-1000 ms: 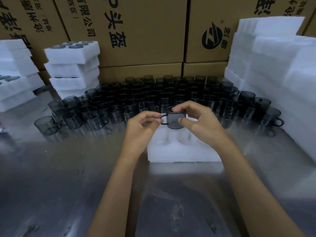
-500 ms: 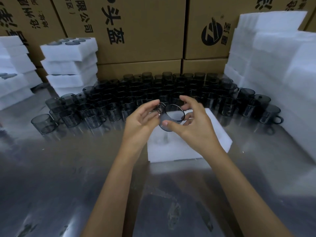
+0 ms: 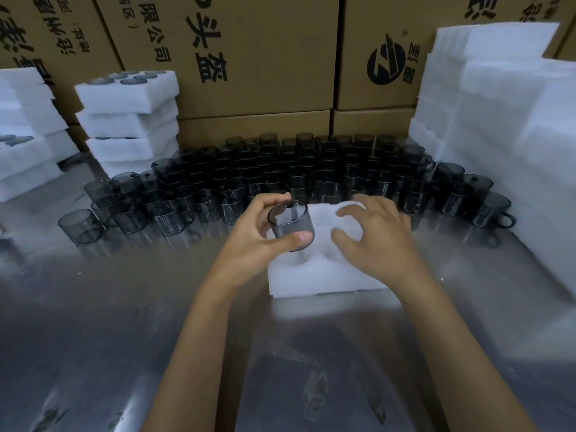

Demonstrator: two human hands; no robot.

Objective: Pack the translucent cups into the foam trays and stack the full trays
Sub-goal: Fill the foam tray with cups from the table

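Landmark: foam tray on the steel table, nearest the person, its pockets apparently unfilled.
Left hand: over the tray's left edge, thumb and curled fingers gripping one smoky translucent cup, tilted, above a pocket.
Right hand: over the tray's right part, fingers spread and bent, holding nothing; contact with the foam cannot be told.
Behind the tray: a dense block of loose cups, many left to pack.
Far left of the tray: filled trays stacked, so part is done.
Far right: blank foam trays piled.
Backdrop: cardboard cartons.
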